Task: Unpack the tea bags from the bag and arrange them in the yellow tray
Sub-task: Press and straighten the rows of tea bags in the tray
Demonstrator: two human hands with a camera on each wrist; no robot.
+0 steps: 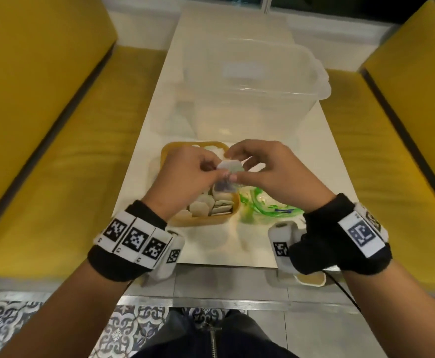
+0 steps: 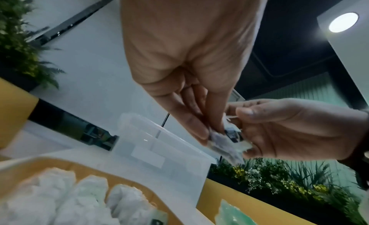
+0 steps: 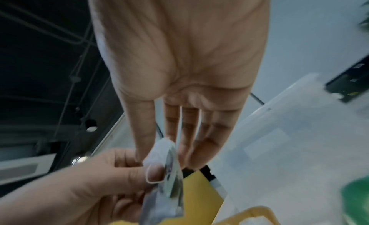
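Fingers of L hand pinched one end of a small clear wrapper w/ tea bag; thumb on top, index under, other fingers curled in behind. R hand gripped the opposite end betw thumb & index tip; its remaining fingers only loosely bent, per R wrist view. Wrapper held in air betw both hands, above the far-right part of yellow tray, not touching it. Contents of wrapper blurred; pale paper w/ a dark patch, no more detail.

Both hands palm-down, knuckles up, wrists raised off worktop, forearms converging from near edge. Black wrist bands w/ printed marker tags on both.

Tray on worktop just below L hand; loose tea bags stacked in its near end, white bunched ones at far end (L wrist view). Green-printed plastic bag flat on worktop just R of tray, under R wrist. Clear plastic tub farther back, beyond tray. Yellow seats either side of worktop.
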